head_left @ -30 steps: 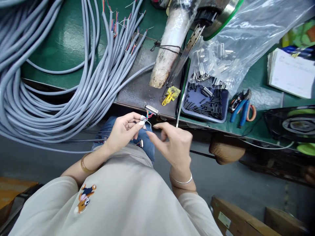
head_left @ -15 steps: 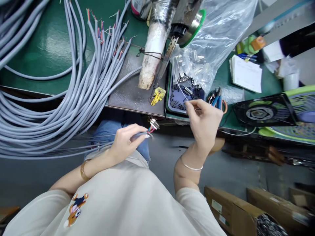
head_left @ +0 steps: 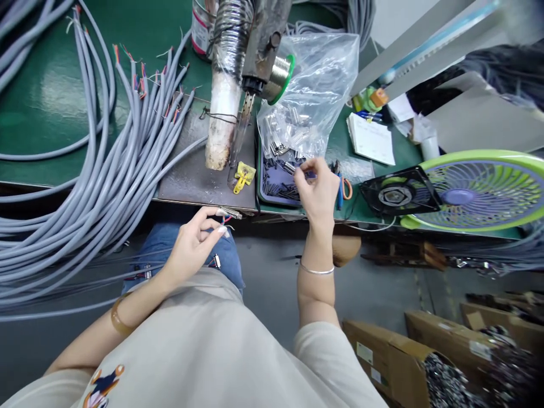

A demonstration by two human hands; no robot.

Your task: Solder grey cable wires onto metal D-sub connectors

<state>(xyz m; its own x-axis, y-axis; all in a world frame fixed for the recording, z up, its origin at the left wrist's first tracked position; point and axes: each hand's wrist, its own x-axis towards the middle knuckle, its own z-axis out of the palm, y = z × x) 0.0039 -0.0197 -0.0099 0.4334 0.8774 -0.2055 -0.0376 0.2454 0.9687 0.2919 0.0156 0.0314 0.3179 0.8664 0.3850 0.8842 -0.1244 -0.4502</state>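
My left hand [head_left: 193, 241] is closed, thumb and fingers pinching a metal cable connector [head_left: 232, 213] just off the bench edge, above my lap. Red and blue wire ends show under the connector. A second small connector [head_left: 217, 261] with wires rests on my jeans below that hand. My right hand [head_left: 318, 190] is closed in a fingertip pinch over the front of the parts tray [head_left: 260, 191]; the thin solder wire in its fingertips is barely visible now. A ridged connector [head_left: 289, 168] lies in the tray beside those fingertips, among dark small parts.
A soldering iron [head_left: 242, 127] is mounted beside a foil-wrapped duct [head_left: 223, 124], with a solder spool [head_left: 278, 76] behind it. Grey cables [head_left: 106, 187] heap over the left bench. Right of the tray are pliers [head_left: 340, 192], a notepad [head_left: 372, 139] and a fan [head_left: 476, 192].
The view has shifted to the right. My left hand has turned the connector, and a connector now shows on my lap. My right hand stays pinched over the tray; its wire shows less clearly.
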